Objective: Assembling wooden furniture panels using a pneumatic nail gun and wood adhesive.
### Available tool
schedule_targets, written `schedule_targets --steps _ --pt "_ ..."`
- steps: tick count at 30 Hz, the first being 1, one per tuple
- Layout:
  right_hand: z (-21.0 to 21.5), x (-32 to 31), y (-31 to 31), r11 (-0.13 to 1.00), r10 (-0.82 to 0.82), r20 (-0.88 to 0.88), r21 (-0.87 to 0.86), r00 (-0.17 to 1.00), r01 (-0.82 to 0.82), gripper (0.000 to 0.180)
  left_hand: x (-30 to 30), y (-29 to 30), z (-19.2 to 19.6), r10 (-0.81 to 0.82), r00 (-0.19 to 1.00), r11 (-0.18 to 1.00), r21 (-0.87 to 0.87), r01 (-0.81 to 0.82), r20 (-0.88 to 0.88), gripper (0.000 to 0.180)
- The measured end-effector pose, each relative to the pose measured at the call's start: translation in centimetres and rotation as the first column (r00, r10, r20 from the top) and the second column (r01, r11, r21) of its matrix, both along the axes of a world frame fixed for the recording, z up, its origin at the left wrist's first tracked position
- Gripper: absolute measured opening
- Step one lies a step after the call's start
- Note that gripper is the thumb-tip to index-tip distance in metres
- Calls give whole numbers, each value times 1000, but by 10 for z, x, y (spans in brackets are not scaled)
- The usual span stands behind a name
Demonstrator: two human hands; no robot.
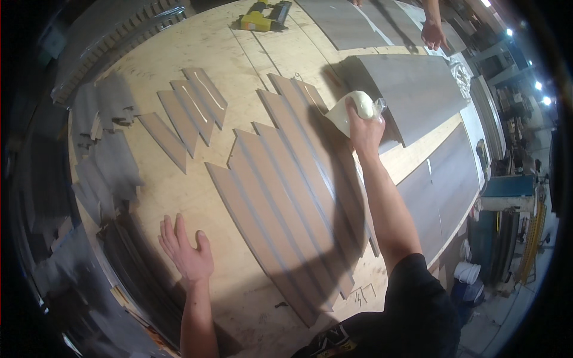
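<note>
My right hand (pixel 366 134) is wrapped round a clear plastic bag of white paste (pixel 339 117), probably glue. The bag's narrow end points down at a row of brown strips (pixel 271 173) with slanted ends, laid side by side with grey-blue lines between them. A thin white bead lies on one strip just left of the bag. My left hand (pixel 188 250) is open, fingers spread, over the pale tabletop left of the row, holding nothing. Beyond it lie several shorter brown strips (pixel 184 113), two of them with white beads.
A yellow-and-grey nail gun (pixel 256 22) lies at the far edge. A stack of grey boards (pixel 412 89) stands right of the bag, with more grey panels (pixel 439 185) nearer. Dark strips (pixel 113 161) pile up on the left. Another person's hand (pixel 434 34) reaches in at far right.
</note>
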State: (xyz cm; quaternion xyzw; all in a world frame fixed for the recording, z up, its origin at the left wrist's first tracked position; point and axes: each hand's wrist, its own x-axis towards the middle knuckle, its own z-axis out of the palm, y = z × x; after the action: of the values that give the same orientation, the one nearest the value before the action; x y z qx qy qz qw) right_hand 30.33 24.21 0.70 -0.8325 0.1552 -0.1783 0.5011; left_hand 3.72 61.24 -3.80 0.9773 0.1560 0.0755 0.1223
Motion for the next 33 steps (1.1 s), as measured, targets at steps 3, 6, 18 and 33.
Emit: schedule_targets --steps 3,6,18,33 --pt "0 -25 -10 998 -25 40 -57 999 27 41 0 1 -2 -24 999 1000 20 23 29 61" --pt "5 -50 -23 994 -78 -20 -73 997 76 40 2 2 -5 -46 998 998 34 44 48 60" --pt "21 -160 -82 981 -158 -130 -134 979 140 38 2 12 -12 -149 982 987 82 140 118 54" --pt "24 -291 -129 970 -233 -278 -140 932 200 33 -4 7 -11 -39 999 985 168 44 -34 60"
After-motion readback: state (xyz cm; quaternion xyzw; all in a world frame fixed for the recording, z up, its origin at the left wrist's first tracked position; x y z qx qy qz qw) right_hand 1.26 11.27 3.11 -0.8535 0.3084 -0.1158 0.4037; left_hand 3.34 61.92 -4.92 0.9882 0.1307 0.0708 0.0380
